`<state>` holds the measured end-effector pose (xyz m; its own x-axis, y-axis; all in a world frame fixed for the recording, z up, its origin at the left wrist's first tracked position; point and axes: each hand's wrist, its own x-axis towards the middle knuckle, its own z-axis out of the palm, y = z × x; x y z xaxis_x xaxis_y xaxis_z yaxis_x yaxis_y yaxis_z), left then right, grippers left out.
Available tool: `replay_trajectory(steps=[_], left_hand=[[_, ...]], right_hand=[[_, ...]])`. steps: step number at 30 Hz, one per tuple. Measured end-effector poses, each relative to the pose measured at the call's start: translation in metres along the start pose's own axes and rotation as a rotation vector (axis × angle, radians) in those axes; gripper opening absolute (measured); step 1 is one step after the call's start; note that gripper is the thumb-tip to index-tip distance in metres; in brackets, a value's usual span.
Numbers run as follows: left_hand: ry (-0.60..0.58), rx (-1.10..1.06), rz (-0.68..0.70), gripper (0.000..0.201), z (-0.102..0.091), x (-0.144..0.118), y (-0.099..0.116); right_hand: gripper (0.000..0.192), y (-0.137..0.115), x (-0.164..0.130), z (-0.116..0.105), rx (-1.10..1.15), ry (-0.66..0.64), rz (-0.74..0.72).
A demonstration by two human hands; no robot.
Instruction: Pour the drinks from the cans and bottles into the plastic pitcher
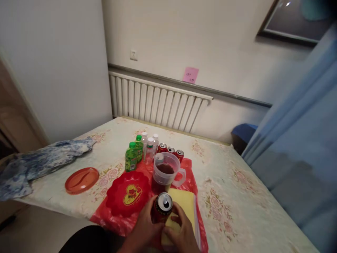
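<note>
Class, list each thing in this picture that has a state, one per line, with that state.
Red can: upright, tab opened, held by left hand and right hand.
Clear pitcher: upright, partly filled with dark drink.
Three cans behind: upright.
Green bottles: capped, upright.
Clear bottles: capped, upright.

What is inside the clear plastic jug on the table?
The clear plastic jug holds dark brown liquid, filling roughly its lower half. Anything beneath the liquid's surface cannot be seen.
</note>
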<state>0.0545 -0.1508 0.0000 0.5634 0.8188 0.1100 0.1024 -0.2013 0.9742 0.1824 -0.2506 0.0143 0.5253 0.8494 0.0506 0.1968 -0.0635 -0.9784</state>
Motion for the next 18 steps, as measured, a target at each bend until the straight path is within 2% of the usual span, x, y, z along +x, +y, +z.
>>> replay_trajectory(steps=[5, 12, 16, 18], left_hand=[[-0.088, -0.042, 0.07, 0.067, 0.044, -0.003, 0.001], [-0.138, 0.013, 0.145, 0.061, 0.082, 0.004, 0.005], [-0.23, 0.068, 0.196, 0.068, 0.098, 0.012, 0.003], [-0.219, 0.142, 0.213, 0.074, 0.101, 0.017, -0.005]], right_hand=[[0.067, 0.011, -0.003, -0.016, 0.052, 0.035, 0.063], [0.067, 0.035, -0.001, -0.044, 0.126, 0.113, 0.043], [0.065, 0.044, 0.003, -0.059, 0.127, 0.253, 0.03], [0.062, 0.044, 0.007, -0.07, 0.094, 0.343, 0.025]])
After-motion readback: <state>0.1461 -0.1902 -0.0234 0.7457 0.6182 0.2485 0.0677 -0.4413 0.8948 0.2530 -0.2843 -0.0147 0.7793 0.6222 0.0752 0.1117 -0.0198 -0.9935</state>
